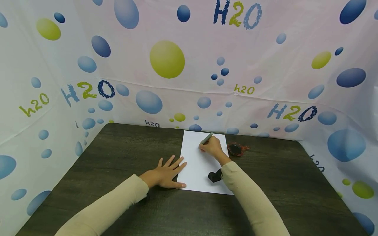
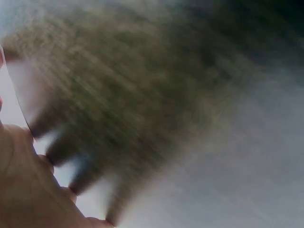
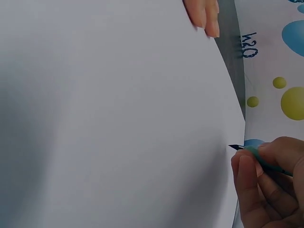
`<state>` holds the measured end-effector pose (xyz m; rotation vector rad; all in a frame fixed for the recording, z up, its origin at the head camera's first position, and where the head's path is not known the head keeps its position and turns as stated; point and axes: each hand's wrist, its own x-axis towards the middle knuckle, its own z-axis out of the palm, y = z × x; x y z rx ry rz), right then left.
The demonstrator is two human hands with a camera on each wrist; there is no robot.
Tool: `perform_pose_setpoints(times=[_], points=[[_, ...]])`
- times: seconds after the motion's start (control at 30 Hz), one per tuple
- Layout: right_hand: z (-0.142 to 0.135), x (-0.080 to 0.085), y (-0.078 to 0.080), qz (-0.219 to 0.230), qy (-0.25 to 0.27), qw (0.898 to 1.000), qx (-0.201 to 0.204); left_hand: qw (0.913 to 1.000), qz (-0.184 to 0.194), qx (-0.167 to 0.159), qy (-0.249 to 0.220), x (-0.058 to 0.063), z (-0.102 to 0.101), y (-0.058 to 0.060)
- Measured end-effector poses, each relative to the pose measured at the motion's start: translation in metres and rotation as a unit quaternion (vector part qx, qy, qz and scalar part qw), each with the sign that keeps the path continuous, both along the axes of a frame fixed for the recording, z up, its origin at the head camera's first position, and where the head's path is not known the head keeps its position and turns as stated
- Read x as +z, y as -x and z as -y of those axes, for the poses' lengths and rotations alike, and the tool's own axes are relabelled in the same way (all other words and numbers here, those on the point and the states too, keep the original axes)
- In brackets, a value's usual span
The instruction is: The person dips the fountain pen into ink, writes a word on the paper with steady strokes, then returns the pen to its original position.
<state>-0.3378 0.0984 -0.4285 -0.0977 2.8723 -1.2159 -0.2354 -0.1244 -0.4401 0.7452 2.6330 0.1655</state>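
Note:
A white sheet of paper lies on the dark wooden table. My right hand pinches a grey-green pen over the upper part of the sheet. In the right wrist view the pen's dark pointed tip shows beyond the fingers, close to the paper; whether it touches cannot be told. No marks are visible on the sheet. My left hand rests flat with fingers spread, its fingertips and thumb over the paper's left edge. The left wrist view is largely blurred, with part of that hand at lower left.
Sunglasses with an orange-brown frame lie just right of the paper. A small black object shows beside the right sleeve's cuff. Around the dark table hangs a white curtain with blue and green dots.

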Motion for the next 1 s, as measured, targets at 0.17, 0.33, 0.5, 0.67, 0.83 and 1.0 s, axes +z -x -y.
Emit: perform_pose_setpoints(times=[0.17, 0.33, 0.5, 0.67, 0.83, 1.0], points=[[0.0007, -0.0012, -0.0008, -0.012, -0.014, 1.000, 0.005, 1.0000, -0.002, 0.002, 0.000, 0.0010, -0.0010, -0.0002], [0.0018, -0.0010, -0.0016, -0.017, -0.023, 1.000, 0.010, 1.0000, -0.006, 0.003, 0.003, 0.0007, -0.0015, -0.0010], [0.0019, -0.0018, -0.0011, -0.016, -0.026, 0.999, 0.010, 1.0000, -0.008, 0.002, 0.002, 0.0006, -0.0014, -0.0010], [0.0015, -0.0008, -0.0021, -0.016, -0.024, 1.000, 0.010, 1.0000, -0.006, 0.003, 0.003, 0.0022, -0.0017, -0.0011], [0.0010, -0.0011, -0.0024, -0.017, -0.027, 0.999, 0.009, 1.0000, -0.003, 0.003, 0.004, 0.0031, -0.0020, -0.0010], [0.0002, -0.0011, -0.0027, -0.018, -0.032, 0.999, 0.006, 0.9999, -0.002, 0.005, 0.009, 0.0034, -0.0026, -0.0015]])
